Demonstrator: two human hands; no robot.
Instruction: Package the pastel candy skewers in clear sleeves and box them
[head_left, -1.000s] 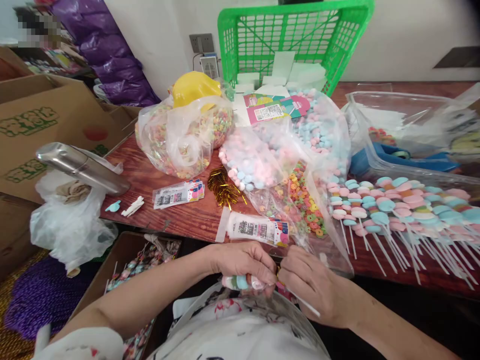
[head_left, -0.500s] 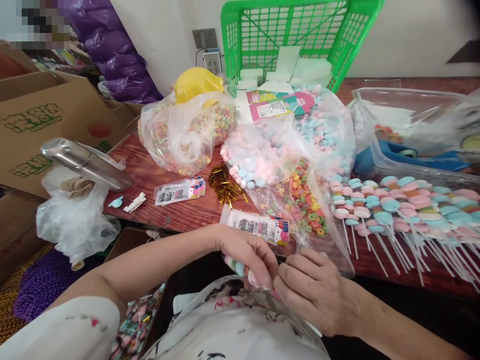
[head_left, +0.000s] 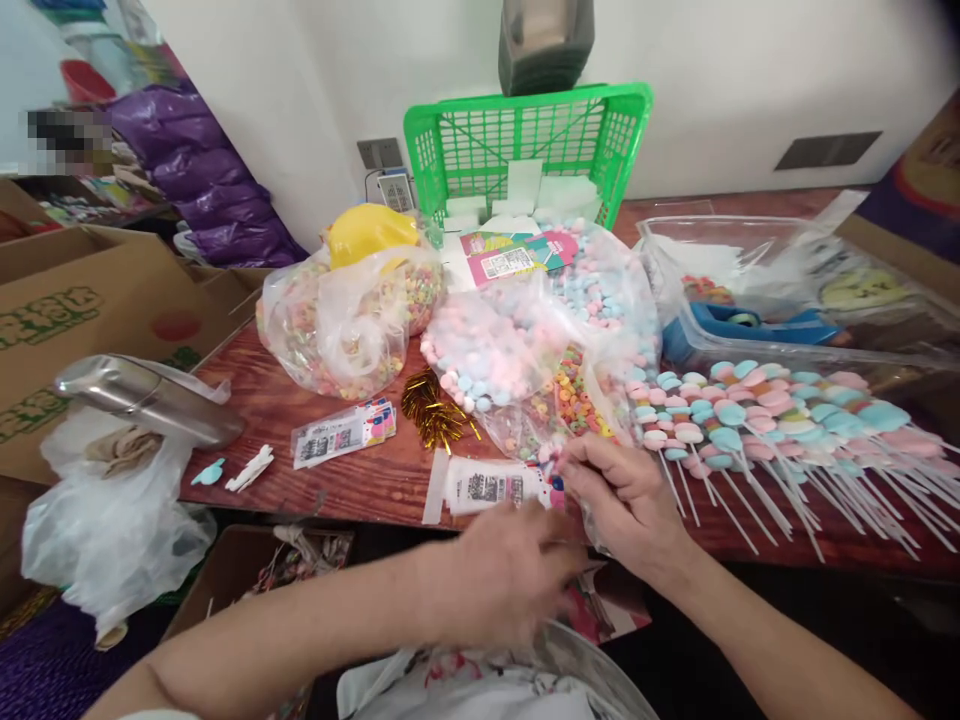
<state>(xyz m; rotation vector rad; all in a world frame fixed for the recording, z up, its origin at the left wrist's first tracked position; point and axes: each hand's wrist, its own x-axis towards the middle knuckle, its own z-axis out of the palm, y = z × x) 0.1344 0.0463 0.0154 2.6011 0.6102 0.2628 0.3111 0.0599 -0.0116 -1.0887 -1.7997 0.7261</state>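
Observation:
My left hand [head_left: 517,570] is smeared by motion just below the near stack of printed plastic sleeves [head_left: 491,487]; its fingers are not clear. To its right, my right hand [head_left: 622,495] is closed at the table's front edge, beside the clear bag of colourful candy rings [head_left: 580,392]. What it pinches is too small to make out. Behind lies a bag of pink and blue candies [head_left: 487,340]. Candy skewers on white sticks [head_left: 742,415] are piled to the right.
A green basket [head_left: 517,100] stands at the back, a clear plastic bin [head_left: 720,235] at the back right. On the left are a steel flask [head_left: 150,400], gold tinsel [head_left: 435,410], a knotted candy bag [head_left: 345,320] and a cardboard box [head_left: 97,320].
The view has tilted up. The candy skewer between my hands is no longer visible there. My hands have moved apart, my right one up to the table edge beside the ring bag.

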